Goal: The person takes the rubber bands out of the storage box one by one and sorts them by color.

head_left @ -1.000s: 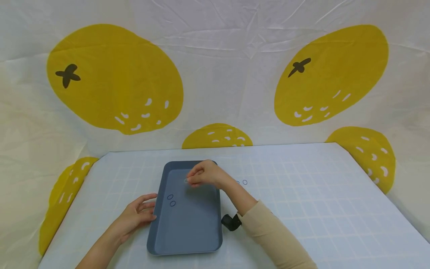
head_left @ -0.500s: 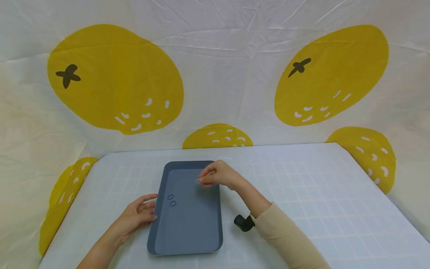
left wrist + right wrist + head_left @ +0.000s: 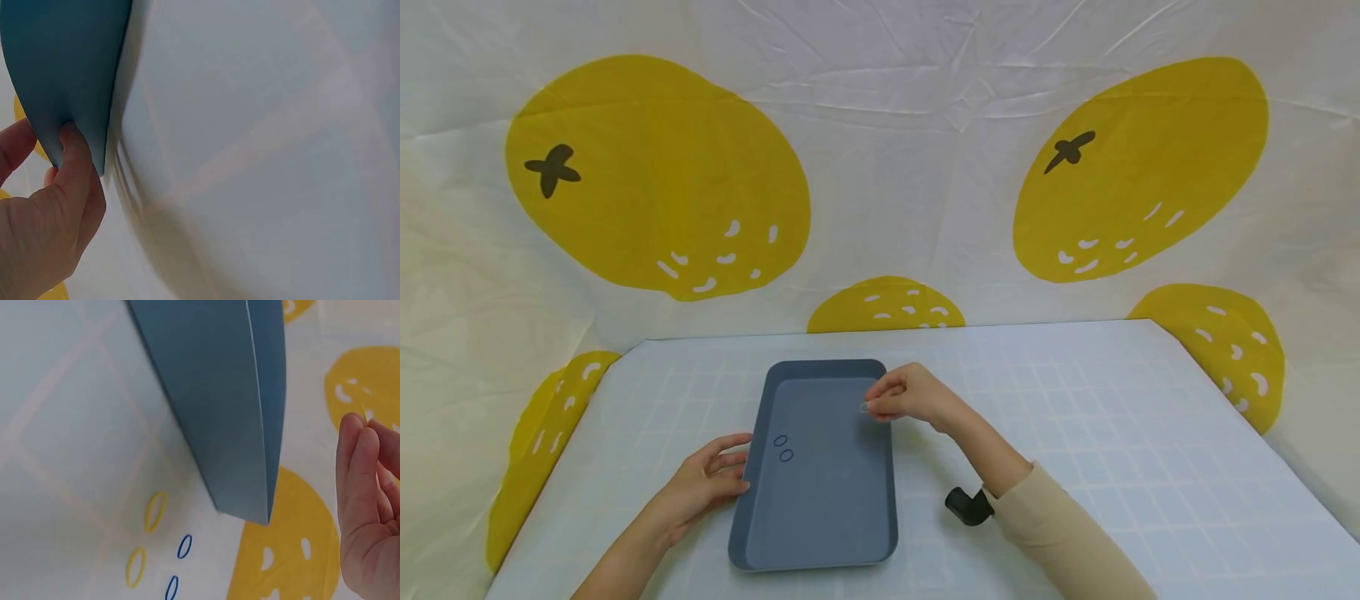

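- Your left hand (image 3: 703,483) rests against the left rim of the blue-grey tray (image 3: 820,533). In the left wrist view the thumb and fingers (image 3: 75,162) press on the tray edge (image 3: 62,75). The grip there is loose: fingers nearly straight, touching the rim rather than wrapped round it.
- Your right hand (image 3: 910,396) hovers over the tray's far right edge, fingers curled in towards the thumb.
- At those fingertips there is a small pale ring (image 3: 864,407), faint against the tray. It looks pinched between thumb and forefinger, though it is too small for you to be certain.
- In the right wrist view your fingers (image 3: 359,506) are bunched together beside the tray wall (image 3: 212,406). The ring itself does not show there.
- Two small blue rings (image 3: 783,447) lie inside the tray, close together, near its left wall and just beside your left hand.
- The right wrist view also shows two yellow rings (image 3: 147,537) and two more blue ones (image 3: 179,565) lying on the counter (image 3: 1075,417) outside the tray, near its corner.
- The tray sits flat on the counter, long side running away from you, left of centre.
- A dark wrist-mounted camera (image 3: 967,506) sits at your right cuff, above the counter.
- The lemon-print cloth (image 3: 655,175) hangs behind the counter.
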Available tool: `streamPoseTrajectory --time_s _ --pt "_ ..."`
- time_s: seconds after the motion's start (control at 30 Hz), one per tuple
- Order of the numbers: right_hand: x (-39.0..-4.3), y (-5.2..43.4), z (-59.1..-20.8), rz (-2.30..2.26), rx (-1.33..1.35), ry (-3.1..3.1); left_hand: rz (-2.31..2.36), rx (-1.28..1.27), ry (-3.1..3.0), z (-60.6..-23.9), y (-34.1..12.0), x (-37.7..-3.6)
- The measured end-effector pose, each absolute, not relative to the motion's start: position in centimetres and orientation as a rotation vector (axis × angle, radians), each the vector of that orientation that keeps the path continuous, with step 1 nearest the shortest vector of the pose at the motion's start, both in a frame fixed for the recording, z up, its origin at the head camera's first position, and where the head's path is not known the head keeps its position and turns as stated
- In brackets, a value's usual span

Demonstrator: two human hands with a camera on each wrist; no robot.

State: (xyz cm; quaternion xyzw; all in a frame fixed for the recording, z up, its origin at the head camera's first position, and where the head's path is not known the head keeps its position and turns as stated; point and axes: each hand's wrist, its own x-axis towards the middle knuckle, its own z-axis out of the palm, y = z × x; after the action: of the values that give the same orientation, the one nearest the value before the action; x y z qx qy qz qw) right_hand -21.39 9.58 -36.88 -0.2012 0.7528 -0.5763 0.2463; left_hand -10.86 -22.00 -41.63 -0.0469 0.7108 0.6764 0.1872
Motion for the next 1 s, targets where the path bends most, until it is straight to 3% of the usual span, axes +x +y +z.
streamPoseTrajectory --time_s 1.0 --pt "-21.4 14.9 -37.9 -1.561 -0.401 2.183 1.899 -0.122 2.009 -41.6 -22.0 -10.7"
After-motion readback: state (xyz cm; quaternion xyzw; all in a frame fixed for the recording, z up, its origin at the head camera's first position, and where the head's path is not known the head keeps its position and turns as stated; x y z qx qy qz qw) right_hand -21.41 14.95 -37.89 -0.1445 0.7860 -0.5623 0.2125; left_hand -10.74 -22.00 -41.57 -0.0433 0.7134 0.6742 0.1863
